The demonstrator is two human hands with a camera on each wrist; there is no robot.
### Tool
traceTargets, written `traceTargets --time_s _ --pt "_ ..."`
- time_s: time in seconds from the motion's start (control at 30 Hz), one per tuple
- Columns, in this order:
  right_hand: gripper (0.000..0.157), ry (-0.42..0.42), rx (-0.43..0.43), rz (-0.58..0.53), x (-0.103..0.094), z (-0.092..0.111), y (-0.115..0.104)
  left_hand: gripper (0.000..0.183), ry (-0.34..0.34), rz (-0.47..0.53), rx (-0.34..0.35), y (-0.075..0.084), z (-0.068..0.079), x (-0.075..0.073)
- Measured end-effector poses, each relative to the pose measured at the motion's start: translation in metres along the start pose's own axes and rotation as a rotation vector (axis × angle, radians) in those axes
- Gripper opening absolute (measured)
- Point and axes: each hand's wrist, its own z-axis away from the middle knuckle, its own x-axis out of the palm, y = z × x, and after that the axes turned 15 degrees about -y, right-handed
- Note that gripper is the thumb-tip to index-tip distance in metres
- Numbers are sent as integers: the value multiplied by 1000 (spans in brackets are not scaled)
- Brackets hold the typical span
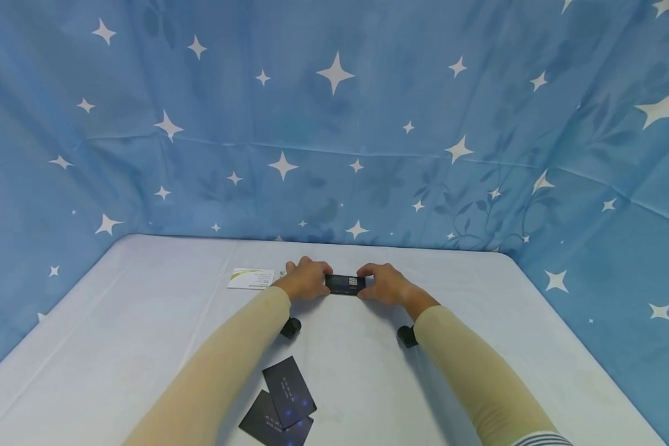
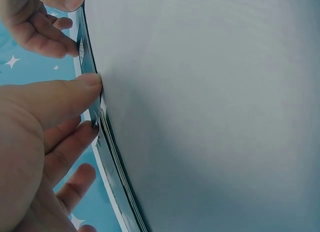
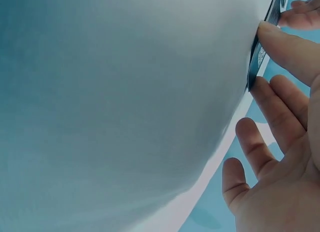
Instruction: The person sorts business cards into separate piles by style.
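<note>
A black card (image 1: 342, 285) with a small printed square code lies near the far side of the table, between both hands. My left hand (image 1: 305, 280) grips its left end, with the thumb on the near edge and a finger on the far edge. At the other end my right hand (image 1: 386, 285) holds the card the same way, as the right wrist view shows with the thumb (image 3: 287, 46) and fingertips at its edges. Just left of the left hand are white cards (image 1: 249, 279), partly hidden; in the left wrist view they appear as a thin stack (image 2: 118, 164).
Two more black cards (image 1: 290, 391) overlap on the near part of the white table (image 1: 117, 347), beside the left forearm. Black wrist-worn devices show at the left wrist (image 1: 292, 327) and right wrist (image 1: 406, 336). A blue star-patterned curtain (image 1: 334, 118) hangs behind the table.
</note>
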Motion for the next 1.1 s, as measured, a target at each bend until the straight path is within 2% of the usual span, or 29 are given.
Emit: traceTargets --time_s 0.2,0.37,0.5,0.77,0.97,1.1 --pt "56 21 19 37 -1 3 -2 51 8 32 4 -2 8 -3" --pt "58 51 9 39 1 12 -6 52 2 27 32 -6 22 -7" --pt "56 31 -57 11 8 27 -15 53 -43 7 83 -9 42 -7" --pt "56 -31 -290 -29 28 61 -37 55 -117 -13 224 -19 93 -3" --pt "56 -108 -362 -43 43 84 -58 57 -141 14 312 -30 122 6" --pt "57 -150 -378 -33 53 98 -68 56 -156 28 311 -34 138 13"
